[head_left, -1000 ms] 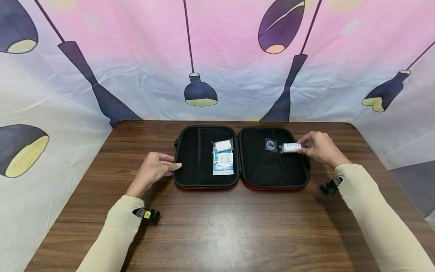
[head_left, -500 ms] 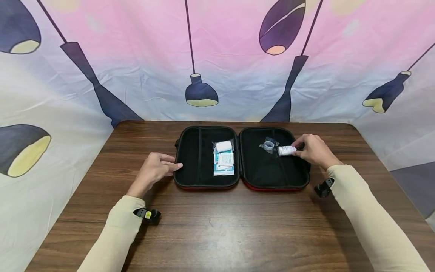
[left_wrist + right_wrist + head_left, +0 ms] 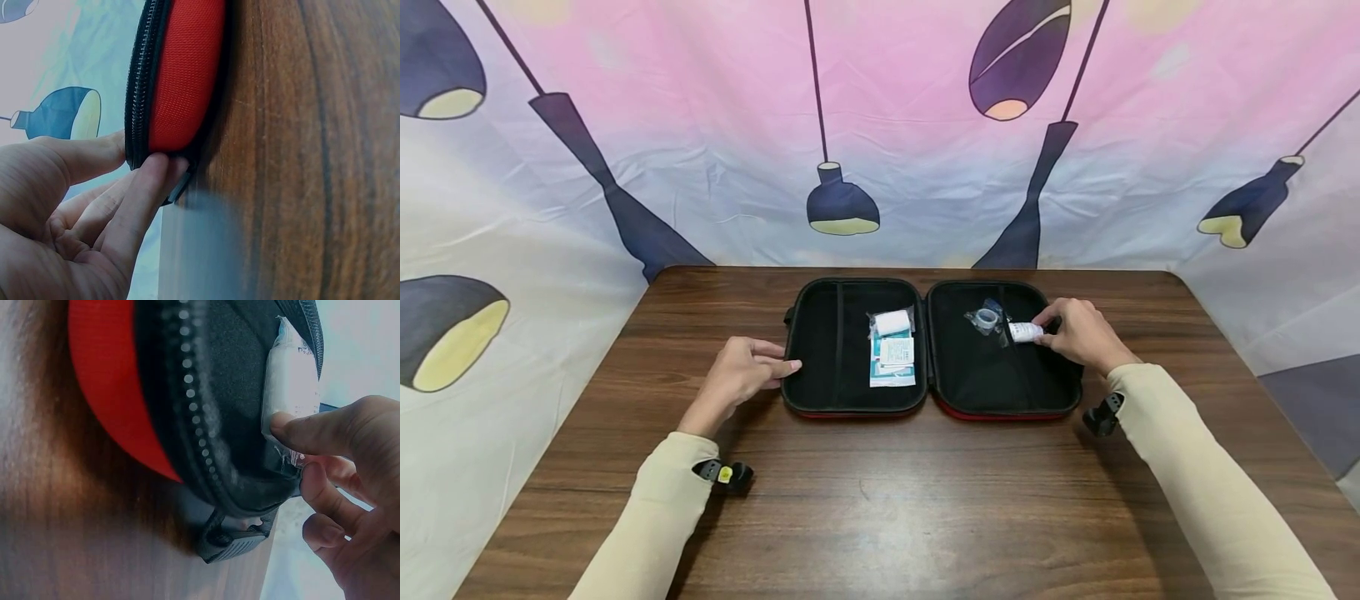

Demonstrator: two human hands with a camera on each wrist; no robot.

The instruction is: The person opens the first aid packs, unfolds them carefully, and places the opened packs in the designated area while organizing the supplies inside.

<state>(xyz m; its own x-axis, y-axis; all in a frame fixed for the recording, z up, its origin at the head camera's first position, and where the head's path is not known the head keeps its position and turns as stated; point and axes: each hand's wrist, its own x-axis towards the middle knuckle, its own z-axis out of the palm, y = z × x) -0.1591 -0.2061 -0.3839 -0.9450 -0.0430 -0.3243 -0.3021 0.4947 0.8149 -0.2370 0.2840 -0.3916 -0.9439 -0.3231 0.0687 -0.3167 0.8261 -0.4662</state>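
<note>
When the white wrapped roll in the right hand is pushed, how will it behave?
The white wrapped roll may roll, as its body looks cylindrical. Its clear wrapper could feel slippery, since it looks like glossy plastic. The crinkled end is probably floppy.

Brown wood-grain table [image 3: 880,508], pink-and-blue cloth backdrop [image 3: 707,92] behind it, printed with dark hanging lamps [image 3: 842,200]

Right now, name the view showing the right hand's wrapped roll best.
Right wrist: the wrapped roll appears largest. The head view shows it small, partly covered by the right hand; the left wrist lacks it.
</note>
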